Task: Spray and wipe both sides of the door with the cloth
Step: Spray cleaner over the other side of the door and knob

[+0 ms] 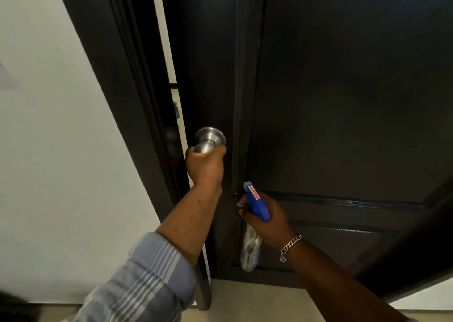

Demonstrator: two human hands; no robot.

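left hand (205,165) wrapped round knob (209,140) at door (343,101) edge | right hand (263,217) gripping spray bottle (255,213) | prob best to swing slow, keep nozzle off panel

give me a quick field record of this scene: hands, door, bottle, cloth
left hand: grips the round brushed-metal door knob
right hand: holds the clear spray bottle with blue trigger head, nozzle toward the door
door: dark panelled wooden door, slightly ajar, bright gap at its left edge
cloth: none visible
wrist: silver chain bracelet on the right
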